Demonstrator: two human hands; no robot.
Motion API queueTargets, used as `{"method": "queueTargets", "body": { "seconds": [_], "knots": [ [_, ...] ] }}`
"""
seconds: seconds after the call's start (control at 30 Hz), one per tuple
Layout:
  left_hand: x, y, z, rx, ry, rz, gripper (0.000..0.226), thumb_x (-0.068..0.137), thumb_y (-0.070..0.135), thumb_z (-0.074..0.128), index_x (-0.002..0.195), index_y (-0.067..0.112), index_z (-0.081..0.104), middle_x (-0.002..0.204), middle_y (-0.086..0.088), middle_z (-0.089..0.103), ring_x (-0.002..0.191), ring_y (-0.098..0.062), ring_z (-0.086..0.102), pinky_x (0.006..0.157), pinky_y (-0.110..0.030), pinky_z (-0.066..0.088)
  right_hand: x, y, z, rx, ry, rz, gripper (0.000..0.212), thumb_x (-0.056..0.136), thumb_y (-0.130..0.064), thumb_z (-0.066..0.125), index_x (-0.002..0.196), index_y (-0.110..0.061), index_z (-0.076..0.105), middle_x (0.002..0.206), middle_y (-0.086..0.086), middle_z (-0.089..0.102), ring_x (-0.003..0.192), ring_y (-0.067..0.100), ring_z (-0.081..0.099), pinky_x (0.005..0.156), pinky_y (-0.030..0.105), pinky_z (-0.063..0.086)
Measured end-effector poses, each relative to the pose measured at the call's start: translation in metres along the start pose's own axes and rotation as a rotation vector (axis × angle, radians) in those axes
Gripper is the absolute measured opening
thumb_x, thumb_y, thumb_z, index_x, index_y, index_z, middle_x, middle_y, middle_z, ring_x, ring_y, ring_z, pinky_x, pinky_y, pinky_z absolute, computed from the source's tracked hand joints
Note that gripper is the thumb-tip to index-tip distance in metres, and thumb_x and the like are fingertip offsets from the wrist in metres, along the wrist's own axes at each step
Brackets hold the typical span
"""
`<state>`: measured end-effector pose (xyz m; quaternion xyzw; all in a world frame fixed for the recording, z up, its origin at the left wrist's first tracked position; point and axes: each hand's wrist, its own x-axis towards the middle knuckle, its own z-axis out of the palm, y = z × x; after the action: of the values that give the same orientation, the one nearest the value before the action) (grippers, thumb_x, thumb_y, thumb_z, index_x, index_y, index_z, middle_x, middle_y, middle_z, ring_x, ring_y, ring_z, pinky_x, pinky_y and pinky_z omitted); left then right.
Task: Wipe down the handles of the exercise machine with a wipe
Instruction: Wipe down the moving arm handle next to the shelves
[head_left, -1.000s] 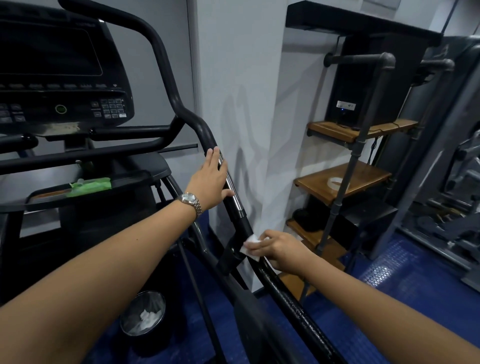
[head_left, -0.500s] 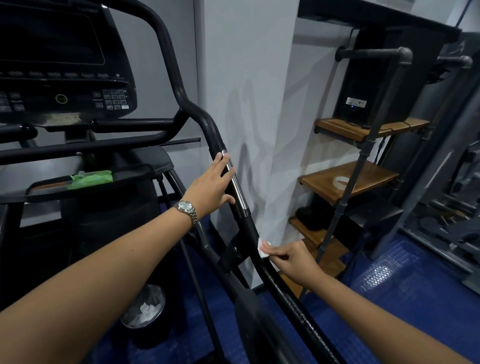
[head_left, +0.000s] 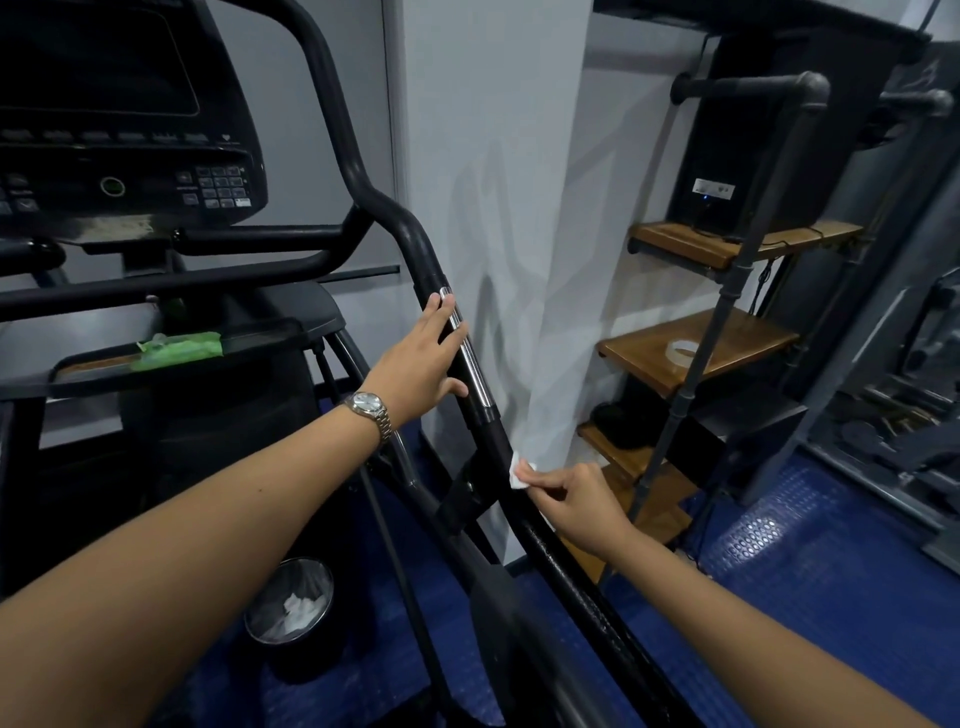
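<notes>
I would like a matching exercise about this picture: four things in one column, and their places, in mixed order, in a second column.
Things:
1. white wipe
2. green pack
3. wristwatch
4. waste bin

Places:
A. on the wrist of the left hand
B. on the floor, beneath the machine
C. pinched in the right hand, against the handle
D. on the tray

Pairs: 1-C; 2-D; 3-A; 4-B

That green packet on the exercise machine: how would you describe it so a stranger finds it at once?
Start at the exercise machine's black console, upper left. Just below it juts a dark tray. On that tray lies the green packet, flat and crinkled, the only bright green thing among black bars and panels.
</notes>
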<state>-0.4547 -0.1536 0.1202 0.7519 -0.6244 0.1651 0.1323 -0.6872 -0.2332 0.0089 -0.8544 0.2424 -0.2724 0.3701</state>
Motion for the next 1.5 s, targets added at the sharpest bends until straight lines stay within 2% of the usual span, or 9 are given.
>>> {"method": "queueTargets", "body": {
  "seconds": [0.07, 0.13, 0.5, 0.63, 0.7, 0.97, 1.1, 1.33, 1.5],
  "knots": [
    [0.000, 0.001, 0.000, 0.004, -0.004, -0.002, 0.081, 0.080, 0.037, 0.069, 0.145, 0.009, 0.030, 0.158, -0.013, 0.000, 0.146, -0.023, -0.003, 0.099, -0.041, 0.046, 0.010, -0.005, 0.001, -0.003, 0.004, -0.012, 0.017, 0.092, -0.016, 0.062, 0.104, -0.017, 0.074, 0.063, -0.007, 0.070, 0.046, -0.003, 0.051, 0.048, 0.015, 0.038],
    [0.000, 0.002, 0.000, 0.005, -0.010, -0.002, 0.081, 0.080, 0.038, 0.070, 0.144, 0.008, 0.030, 0.158, -0.013, 0.000, 0.146, -0.024, -0.002, 0.099, -0.043, 0.046, 0.020, -0.011, 0.004, 0.033, 0.055, -0.020, 0.017, 0.093, -0.019, 0.060, 0.104, -0.019, 0.074, 0.062, 0.003, 0.071, 0.044, -0.002, 0.046, 0.046, 0.017, 0.034],
    [0.000, 0.005, -0.006, 0.025, -0.035, -0.022, 0.080, 0.079, 0.037, 0.071, 0.143, 0.009, 0.032, 0.157, -0.013, 0.002, 0.146, -0.024, -0.001, 0.093, -0.044, 0.050, 0.008, -0.007, 0.003, -0.040, 0.023, 0.038, 0.018, 0.094, -0.021, 0.059, 0.105, -0.022, 0.073, 0.060, -0.006, 0.069, 0.042, 0.000, 0.047, 0.045, 0.014, 0.033],
    [0.000, 0.010, -0.010, 0.046, -0.062, -0.033, 0.080, 0.080, 0.038, 0.070, 0.143, 0.010, 0.030, 0.158, -0.012, 0.002, 0.146, -0.024, -0.003, 0.093, -0.044, 0.050, 0.027, -0.021, 0.008, 0.000, 0.086, 0.028, 0.020, 0.094, -0.027, 0.058, 0.108, -0.026, 0.072, 0.072, -0.002, 0.074, 0.049, 0.013, 0.059, 0.048, 0.031, 0.047],
    [0.000, 0.012, -0.013, 0.068, -0.078, -0.033, 0.080, 0.080, 0.039, 0.069, 0.144, 0.010, 0.029, 0.158, -0.011, 0.001, 0.146, -0.024, -0.003, 0.092, -0.042, 0.051, 0.022, -0.019, 0.009, 0.007, 0.090, 0.044, 0.020, 0.093, -0.025, 0.058, 0.107, -0.026, 0.072, 0.073, -0.004, 0.074, 0.055, 0.012, 0.064, 0.053, 0.031, 0.050],
    [0.003, 0.014, -0.015, 0.075, -0.105, -0.052, 0.080, 0.079, 0.039, 0.070, 0.142, 0.009, 0.030, 0.157, -0.013, 0.002, 0.146, -0.025, -0.004, 0.095, -0.043, 0.049, 0.000, -0.003, -0.005, -0.111, -0.050, 0.145, 0.024, 0.088, -0.013, 0.057, 0.102, -0.020, 0.075, 0.063, 0.006, 0.071, 0.047, 0.008, 0.047, 0.048, 0.024, 0.038],
    [0.003, 0.016, -0.016, 0.087, -0.109, -0.055, 0.080, 0.080, 0.039, 0.070, 0.142, 0.007, 0.031, 0.157, -0.014, 0.003, 0.146, -0.026, -0.002, 0.096, -0.043, 0.046, 0.000, -0.004, 0.001, -0.041, 0.002, 0.159, 0.022, 0.089, -0.014, 0.059, 0.103, -0.022, 0.074, 0.076, 0.006, 0.075, 0.059, 0.011, 0.062, 0.054, 0.030, 0.048],
    [0.002, 0.015, -0.015, 0.072, -0.090, -0.056, 0.077, 0.078, 0.038, 0.073, 0.138, 0.006, 0.037, 0.155, -0.014, 0.007, 0.146, -0.026, 0.000, 0.087, -0.044, 0.051, -0.015, 0.009, -0.012, -0.157, -0.138, 0.228, 0.027, 0.084, -0.010, 0.056, 0.099, -0.020, 0.076, 0.070, 0.011, 0.073, 0.056, 0.026, 0.062, 0.053, 0.029, 0.047],
    [0.003, 0.014, -0.014, 0.085, -0.090, -0.060, 0.076, 0.077, 0.039, 0.073, 0.137, 0.007, 0.037, 0.155, -0.013, 0.006, 0.146, -0.026, 0.001, 0.085, -0.044, 0.053, -0.007, -0.001, -0.003, -0.115, -0.072, 0.197, 0.025, 0.089, -0.013, 0.057, 0.107, -0.018, 0.073, 0.072, 0.012, 0.073, 0.052, 0.013, 0.049, 0.052, 0.026, 0.040]
  ]
}}
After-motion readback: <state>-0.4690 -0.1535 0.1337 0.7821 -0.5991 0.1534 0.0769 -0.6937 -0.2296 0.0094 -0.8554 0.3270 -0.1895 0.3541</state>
